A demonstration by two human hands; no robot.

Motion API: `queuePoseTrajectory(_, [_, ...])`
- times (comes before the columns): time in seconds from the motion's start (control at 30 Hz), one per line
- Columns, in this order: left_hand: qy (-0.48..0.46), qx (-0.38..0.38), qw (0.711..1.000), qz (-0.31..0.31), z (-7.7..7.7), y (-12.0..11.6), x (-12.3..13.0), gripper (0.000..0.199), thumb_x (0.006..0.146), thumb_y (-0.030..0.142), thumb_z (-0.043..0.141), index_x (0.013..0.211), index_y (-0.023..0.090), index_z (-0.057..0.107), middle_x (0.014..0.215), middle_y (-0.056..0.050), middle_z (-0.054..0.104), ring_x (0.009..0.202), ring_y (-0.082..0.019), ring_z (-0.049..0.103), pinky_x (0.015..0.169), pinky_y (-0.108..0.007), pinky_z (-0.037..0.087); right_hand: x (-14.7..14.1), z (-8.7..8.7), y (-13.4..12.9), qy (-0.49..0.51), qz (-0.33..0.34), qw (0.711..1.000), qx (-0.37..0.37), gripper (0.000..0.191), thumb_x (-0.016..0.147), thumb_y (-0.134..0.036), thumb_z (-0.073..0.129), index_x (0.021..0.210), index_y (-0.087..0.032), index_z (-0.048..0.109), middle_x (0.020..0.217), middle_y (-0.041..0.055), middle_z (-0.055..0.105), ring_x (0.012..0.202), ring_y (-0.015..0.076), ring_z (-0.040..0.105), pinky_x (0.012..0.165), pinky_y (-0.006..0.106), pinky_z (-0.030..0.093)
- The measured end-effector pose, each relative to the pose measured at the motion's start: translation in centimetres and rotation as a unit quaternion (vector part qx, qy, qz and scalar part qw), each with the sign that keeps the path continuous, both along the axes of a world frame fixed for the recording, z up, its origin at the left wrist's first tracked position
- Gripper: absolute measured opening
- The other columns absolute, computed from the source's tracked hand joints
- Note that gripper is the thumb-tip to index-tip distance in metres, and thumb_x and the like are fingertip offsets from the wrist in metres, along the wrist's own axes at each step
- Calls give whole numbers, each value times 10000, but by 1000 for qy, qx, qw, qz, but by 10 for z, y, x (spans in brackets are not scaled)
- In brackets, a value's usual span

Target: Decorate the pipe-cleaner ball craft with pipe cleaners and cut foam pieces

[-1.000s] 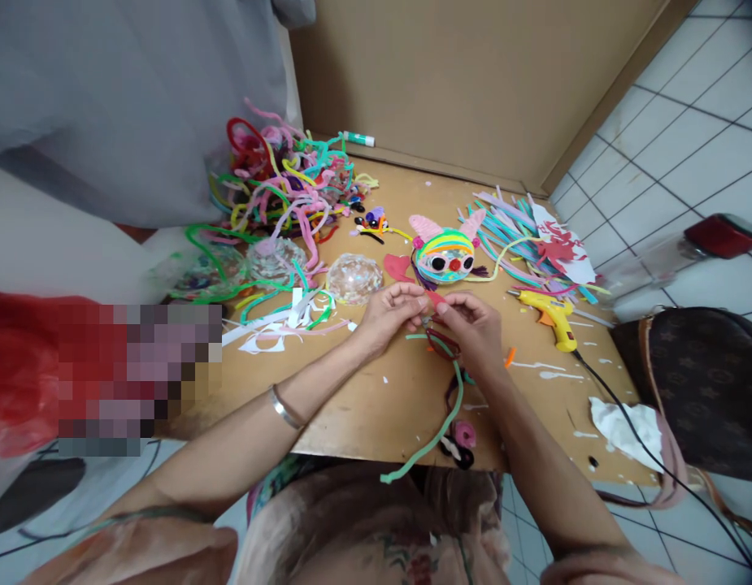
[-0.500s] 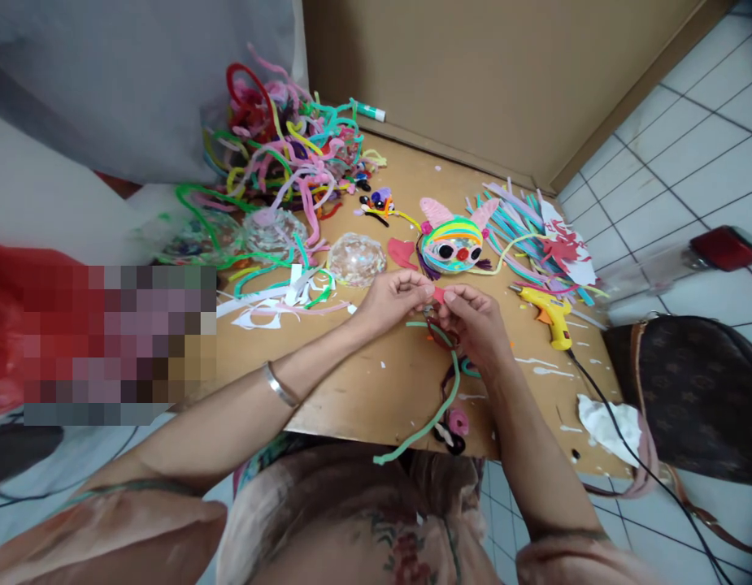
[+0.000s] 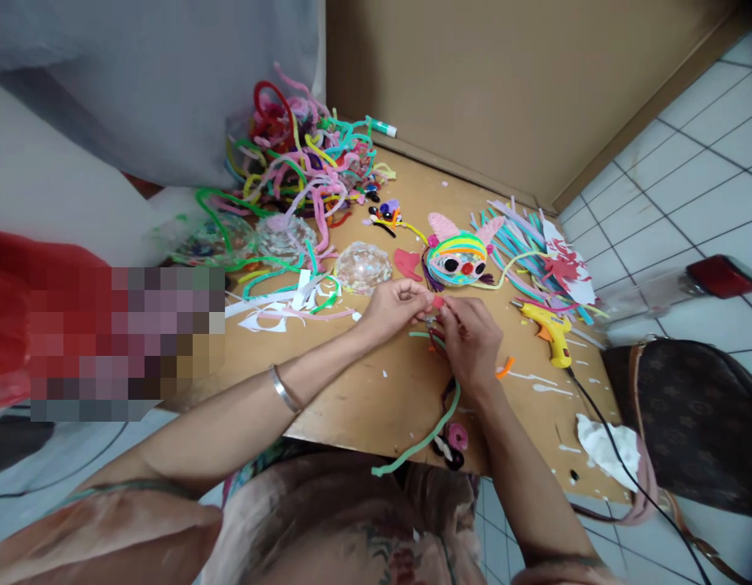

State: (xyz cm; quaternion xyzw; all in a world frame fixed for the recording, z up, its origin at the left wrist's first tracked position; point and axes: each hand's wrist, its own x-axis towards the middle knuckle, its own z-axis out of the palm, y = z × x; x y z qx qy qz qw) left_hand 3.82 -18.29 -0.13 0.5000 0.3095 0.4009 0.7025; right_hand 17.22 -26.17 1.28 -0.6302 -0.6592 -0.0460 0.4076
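Observation:
Between the fingertips of both hands is a small red piece (image 3: 437, 301), perhaps felt or paper. My left hand (image 3: 397, 307) pinches it from the left, and my right hand (image 3: 471, 329) pinches its right side. Just behind them sits a decorated animal mask or head (image 3: 458, 258) with pink ears, black eyes and a red nose. A larger red scrap (image 3: 407, 264) lies to its left. Below my right hand, a light green pipe cleaner (image 3: 421, 444) curves toward the table's front edge, partly hidden by that hand.
A yellow glue gun (image 3: 549, 331) with a black cord lies at the right, near a brown bag (image 3: 693, 422). Tangled pipe cleaners (image 3: 315, 162) heap at the back left. A clear textured dome (image 3: 363, 267) and white paper scraps (image 3: 290, 305) lie left of centre.
The view has shifted slightly, so the table's things appear a bit lower and mostly further right. My right hand has turned inward over the red piece; both hands still pinch it.

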Motion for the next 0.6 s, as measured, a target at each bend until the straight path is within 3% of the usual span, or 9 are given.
queuePoseTrajectory(0.17, [-2, -20, 1000, -9, 0, -3, 1, 167, 719, 243, 739, 721, 121, 624, 627, -2, 659, 510, -59, 554, 527, -187, 455, 4, -8, 2, -117, -43, 991, 37, 220, 944, -298, 529, 893, -228, 731, 863, 76, 707, 776, 170, 644, 694, 280, 497])
queuePoseTrajectory(0.3, [-10, -41, 999, -32, 0, -6, 3, 110, 733, 189, 710, 720, 117, 629, 640, -9, 673, 510, -57, 557, 526, -184, 455, 3, -10, 3, -154, -62, 984, 59, 237, 938, -258, 528, 782, -228, 704, 810, 59, 686, 736, 154, 621, 662, 261, 475])
queuePoseTrajectory(0.43, [-28, -62, 997, -41, -1, -5, 4, 95, 740, 184, 696, 723, 114, 633, 642, -16, 679, 509, -61, 560, 529, -191, 458, 2, -8, 3, -92, -47, 993, 49, 235, 949, -254, 502, 792, -220, 674, 787, 56, 671, 749, 163, 628, 689, 273, 496])
queuePoseTrajectory(0.6, [-84, -61, 994, -20, -1, -3, 4, 145, 715, 203, 737, 736, 110, 627, 657, -13, 672, 539, -64, 582, 567, -202, 476, 3, -7, 2, -14, -49, 997, 59, 225, 956, -243, 460, 948, -184, 677, 864, 83, 694, 813, 192, 654, 742, 316, 515])
